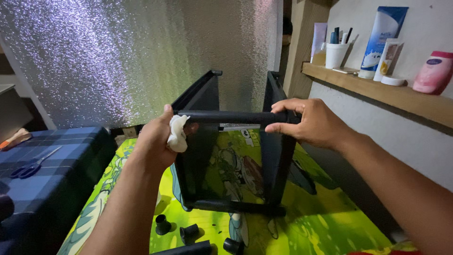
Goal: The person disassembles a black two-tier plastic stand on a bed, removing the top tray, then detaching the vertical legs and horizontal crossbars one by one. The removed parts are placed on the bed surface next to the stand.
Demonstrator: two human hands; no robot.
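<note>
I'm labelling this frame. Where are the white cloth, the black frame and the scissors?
White cloth [178,133]: head view, on its bunched middle in the left hand.
Black frame [231,116]: head view, on its top bar.
Scissors [33,166]: head view, near the pivot.

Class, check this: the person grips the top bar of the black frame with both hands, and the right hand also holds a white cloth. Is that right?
Not quite. The head view shows the white cloth in the left hand, not the right hand. Both hands do grip the top bar of the black frame.

frame [236,156] on mat [330,222] | connectors [188,232] before it | shelf [401,97] right
</note>
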